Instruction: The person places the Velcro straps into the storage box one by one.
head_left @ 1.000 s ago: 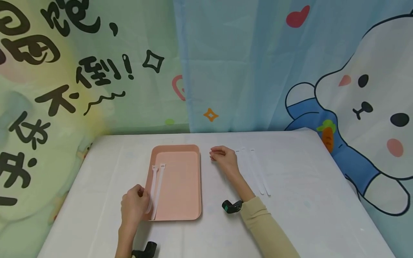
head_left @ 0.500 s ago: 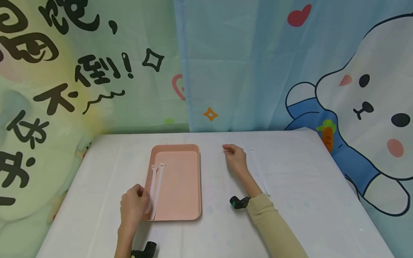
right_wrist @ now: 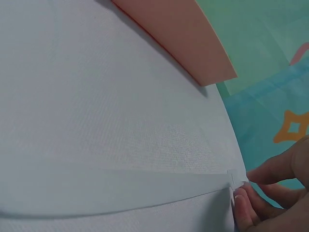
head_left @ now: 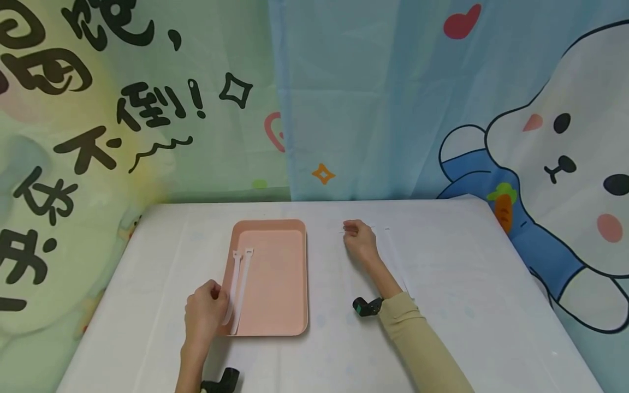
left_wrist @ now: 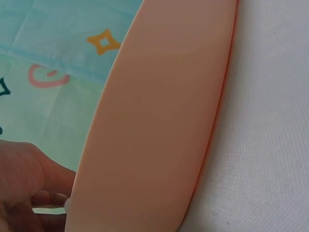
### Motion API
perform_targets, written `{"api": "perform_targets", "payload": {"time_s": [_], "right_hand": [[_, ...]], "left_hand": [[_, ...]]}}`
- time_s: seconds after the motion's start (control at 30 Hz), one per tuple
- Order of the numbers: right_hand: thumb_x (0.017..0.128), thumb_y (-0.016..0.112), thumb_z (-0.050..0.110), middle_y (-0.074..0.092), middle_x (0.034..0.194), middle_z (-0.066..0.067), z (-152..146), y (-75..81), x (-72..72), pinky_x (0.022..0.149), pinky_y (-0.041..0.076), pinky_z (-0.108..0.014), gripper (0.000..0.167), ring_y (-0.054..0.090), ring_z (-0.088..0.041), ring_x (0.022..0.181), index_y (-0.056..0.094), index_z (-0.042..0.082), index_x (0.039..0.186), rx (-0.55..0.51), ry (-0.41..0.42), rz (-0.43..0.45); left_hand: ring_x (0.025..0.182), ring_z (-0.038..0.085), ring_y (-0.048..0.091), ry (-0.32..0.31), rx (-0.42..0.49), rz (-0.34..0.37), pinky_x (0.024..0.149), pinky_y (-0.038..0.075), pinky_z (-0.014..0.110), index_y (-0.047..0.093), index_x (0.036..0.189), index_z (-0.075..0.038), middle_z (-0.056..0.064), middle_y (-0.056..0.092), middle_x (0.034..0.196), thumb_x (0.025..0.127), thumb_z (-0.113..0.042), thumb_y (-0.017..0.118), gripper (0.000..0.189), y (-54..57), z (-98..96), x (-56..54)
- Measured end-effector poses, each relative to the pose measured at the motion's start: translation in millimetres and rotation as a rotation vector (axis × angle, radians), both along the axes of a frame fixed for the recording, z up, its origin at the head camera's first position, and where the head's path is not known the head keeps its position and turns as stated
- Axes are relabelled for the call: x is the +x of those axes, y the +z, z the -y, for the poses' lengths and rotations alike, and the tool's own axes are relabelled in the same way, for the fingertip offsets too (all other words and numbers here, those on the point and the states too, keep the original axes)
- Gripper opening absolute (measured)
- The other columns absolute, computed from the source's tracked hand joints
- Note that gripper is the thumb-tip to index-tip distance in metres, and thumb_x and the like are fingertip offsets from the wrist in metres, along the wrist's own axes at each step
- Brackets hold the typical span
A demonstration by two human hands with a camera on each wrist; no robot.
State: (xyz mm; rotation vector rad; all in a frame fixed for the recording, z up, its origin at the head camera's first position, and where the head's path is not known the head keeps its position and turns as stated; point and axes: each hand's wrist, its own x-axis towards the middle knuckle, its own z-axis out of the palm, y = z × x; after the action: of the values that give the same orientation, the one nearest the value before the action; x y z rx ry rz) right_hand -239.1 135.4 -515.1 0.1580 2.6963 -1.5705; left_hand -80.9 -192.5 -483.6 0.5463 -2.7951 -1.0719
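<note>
A pink rectangular tray [head_left: 275, 273] lies on the white table. Two long, flat white strips with squared, notched heads, one being this strip [head_left: 243, 295], lie along its left side. My left hand [head_left: 205, 311] is at the tray's left rim, fingers curled against it; in the left wrist view the hand [left_wrist: 29, 186] is partly hidden behind the tray wall [left_wrist: 154, 111]. Right of the tray, my right hand [head_left: 360, 241] pinches the small head of another white strip [right_wrist: 145, 191] with thumb and fingertips, as the right wrist view shows. That strip lies close along the tabletop.
One more white strip [head_left: 397, 259] lies on the table just right of my right hand, partly hidden by the forearm. White cloth covers the table [head_left: 467, 305]. A printed curtain [head_left: 354, 109] hangs behind its far edge.
My right hand has moved to the right, away from the tray, to the head of a strip and now pinches it. My left hand and the tray have stayed put.
</note>
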Motion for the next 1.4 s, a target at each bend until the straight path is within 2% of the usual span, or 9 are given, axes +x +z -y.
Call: {"api": "perform_targets", "payload": {"time_s": [0.23,0.47,0.77,1.0,1.2,1.4], "right_hand": [[0.087,0.056,-0.004,0.069,0.122,-0.024,3.3,0.8,-0.1,0.099,0.049,-0.044,0.043,0.064,-0.035,0.114,0.063,-0.006,0.129,-0.040,-0.019,-0.018],[0.088,0.058,-0.002,0.068,0.117,-0.023,6.7,3.3,2.2,0.090,0.049,-0.041,0.038,0.064,-0.034,0.109,0.067,-0.002,0.125,-0.021,-0.018,-0.008],[0.090,0.056,-0.001,0.072,0.113,-0.022,6.2,6.3,7.4,0.079,0.045,-0.030,0.034,0.065,-0.033,0.102,0.071,-0.001,0.120,-0.006,-0.031,-0.023],[0.096,0.062,0.004,0.074,0.110,-0.020,8.1,14.3,9.1,0.068,0.047,-0.019,0.025,0.067,-0.028,0.099,0.074,0.000,0.118,-0.039,-0.055,-0.031],[0.098,0.064,0.009,0.074,0.110,-0.018,10.9,22.4,11.0,0.069,0.052,-0.020,0.022,0.068,-0.024,0.092,0.074,0.000,0.116,-0.066,-0.037,-0.037],[0.099,0.065,0.010,0.074,0.107,-0.020,12.6,32.5,13.9,0.068,0.055,-0.024,0.023,0.068,-0.027,0.089,0.073,-0.002,0.116,-0.060,-0.008,-0.062]], "left_hand": [[0.060,0.024,0.052,0.001,0.000,0.000,0.051,0.035,0.032,0.064,0.080,0.000,0.009,0.060,0.066,0.090,-0.005,0.059,0.012,1.3,-0.4,0.0],[0.060,0.023,0.051,0.001,-0.004,-0.001,0.050,0.035,0.033,0.063,0.080,-0.001,0.009,0.059,0.065,0.090,-0.005,0.059,0.012,0.5,0.0,-0.6],[0.060,0.024,0.052,0.004,-0.005,0.000,0.051,0.035,0.033,0.064,0.080,0.000,0.009,0.060,0.066,0.091,-0.005,0.059,0.012,1.4,-1.0,-0.1],[0.060,0.023,0.051,-0.002,-0.006,-0.012,0.051,0.035,0.032,0.063,0.079,-0.001,0.009,0.059,0.066,0.090,-0.005,0.059,0.012,1.2,-0.4,0.5],[0.059,0.023,0.051,0.003,-0.004,-0.007,0.050,0.035,0.033,0.064,0.080,-0.001,0.008,0.059,0.065,0.090,-0.006,0.059,0.013,0.4,-0.2,0.5],[0.060,0.023,0.051,0.004,-0.002,-0.002,0.050,0.035,0.033,0.063,0.080,-0.001,0.008,0.058,0.065,0.091,-0.006,0.059,0.012,0.8,-0.4,0.3]]}}
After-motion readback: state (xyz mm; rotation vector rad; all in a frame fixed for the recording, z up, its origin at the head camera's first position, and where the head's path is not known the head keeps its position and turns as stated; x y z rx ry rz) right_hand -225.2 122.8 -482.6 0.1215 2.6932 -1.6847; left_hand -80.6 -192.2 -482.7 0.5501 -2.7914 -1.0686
